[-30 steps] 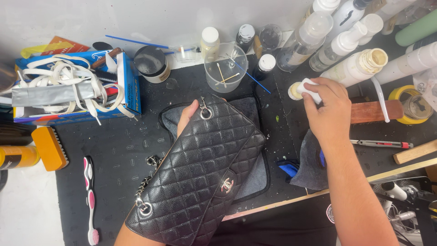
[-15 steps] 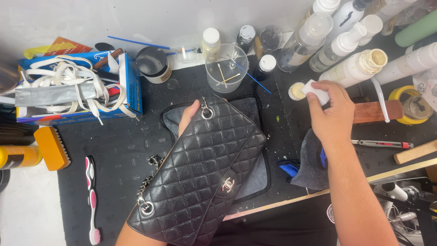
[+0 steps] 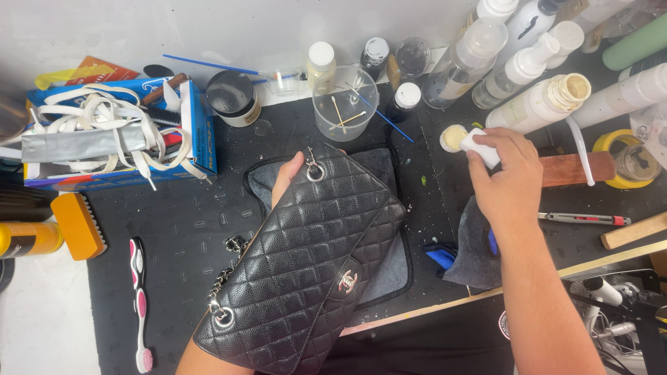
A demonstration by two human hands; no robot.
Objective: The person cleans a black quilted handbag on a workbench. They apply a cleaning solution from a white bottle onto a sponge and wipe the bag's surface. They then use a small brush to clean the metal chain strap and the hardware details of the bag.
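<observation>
Handbag, black and quilted, sits tilted over a grey cloth on the black bench, propped from below by the left hand, whose fingers curl up over the upper edge near a metal ring; the palm is hidden under the bag, so how firm that hold is cannot be told. Right hand is closed around a small white sponge, pressing it at a little open jar of pale cream. Risks, as judged: too much cream on the sponge could drip or smear onto the leather or the metal clasp; the jar is small and could tip under the push. Tall bottles crowd close behind the right hand, and a clear cup with sticks stands just above the bag, so a careless reach could knock either over. The chain hangs loose and could snag. Hard to make out: the jar's contents, what the blue item under the dark rag is, and the bag's lower corner, cut off by the frame edge.
</observation>
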